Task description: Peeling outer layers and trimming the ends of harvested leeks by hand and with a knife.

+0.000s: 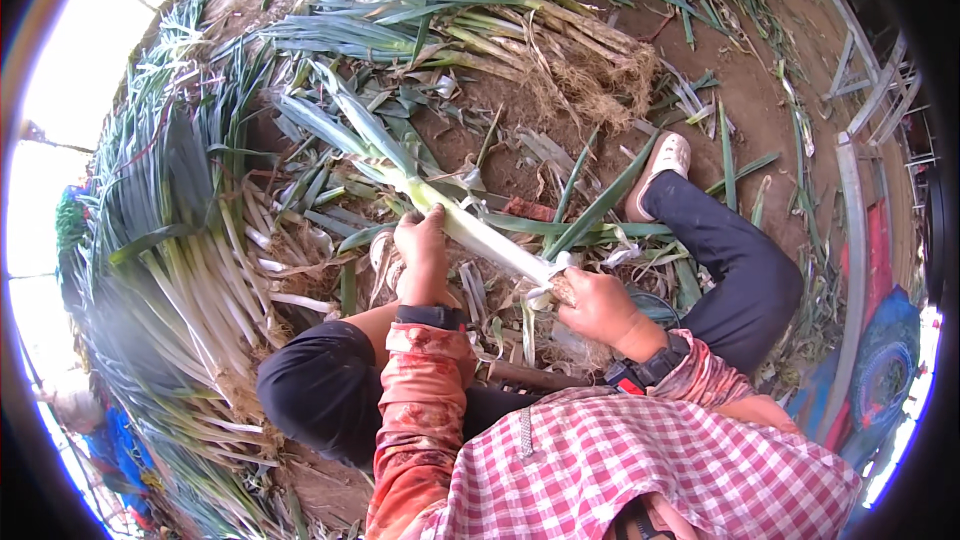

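Across my lap I hold one long leek [495, 245], its white shaft slanting down to the right and its blue-green leaves pointing up to the left. My left hand [423, 248] is closed around the shaft just below where the leaves fan out. At the root end my right hand [600, 308] grips the base, its fingers wrapped by the roots; a loose strip of peel hangs beside it. Stripped leaves and peelings [590, 230] lie on the ground under the leek, between my legs.
To my left lies a big pile of leeks [190, 280] with white shafts. Ahead is another heap [480, 20] with shaggy brown roots [590, 65]. A metal frame [853, 230] stands at the right, near a blue sack [885, 370]. My shoe [668, 162] rests on the dirt.
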Tool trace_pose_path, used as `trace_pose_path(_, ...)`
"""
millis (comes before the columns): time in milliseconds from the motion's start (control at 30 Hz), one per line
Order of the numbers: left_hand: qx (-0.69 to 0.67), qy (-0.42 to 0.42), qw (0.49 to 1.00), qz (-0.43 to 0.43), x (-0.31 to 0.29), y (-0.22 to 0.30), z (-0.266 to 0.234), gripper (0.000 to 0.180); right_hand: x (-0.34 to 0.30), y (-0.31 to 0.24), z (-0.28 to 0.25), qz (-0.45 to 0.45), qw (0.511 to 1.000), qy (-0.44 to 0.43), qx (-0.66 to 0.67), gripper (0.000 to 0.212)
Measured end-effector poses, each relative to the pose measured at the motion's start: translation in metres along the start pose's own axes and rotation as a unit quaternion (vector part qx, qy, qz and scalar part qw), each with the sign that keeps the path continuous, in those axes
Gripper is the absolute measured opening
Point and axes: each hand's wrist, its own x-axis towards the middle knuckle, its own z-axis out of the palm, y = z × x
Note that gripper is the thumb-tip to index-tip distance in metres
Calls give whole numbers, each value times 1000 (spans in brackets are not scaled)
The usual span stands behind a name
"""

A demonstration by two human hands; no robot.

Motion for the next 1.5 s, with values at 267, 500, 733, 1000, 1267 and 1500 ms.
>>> trace_pose_path(267,279,-367,785,414,-152,0,77,11,27,19,44,2,928,43,371,27)
trace_pose_path(500,235,-304,851,358,-123,-6,49,27,46,13,24,-78,965,68,239,32)
trace_pose_path(733,-136,-159,978,-19,-26,-33,15,28,48,0,43,-140,969,148,141,32)
trace_pose_path(1000,-160,-129,976,-76,-17,-55,34,23,76,1,48,-64,984,156,-49,33)
trace_pose_path(1267,-199,-79,975,-59,-1,-47,33,14,29,-4,25,-119,953,252,115,34)
trace_pose_path(1500,-251,-64,963,-73,2,-44,42,9,-10,-9,-5,-142,948,280,59,25)
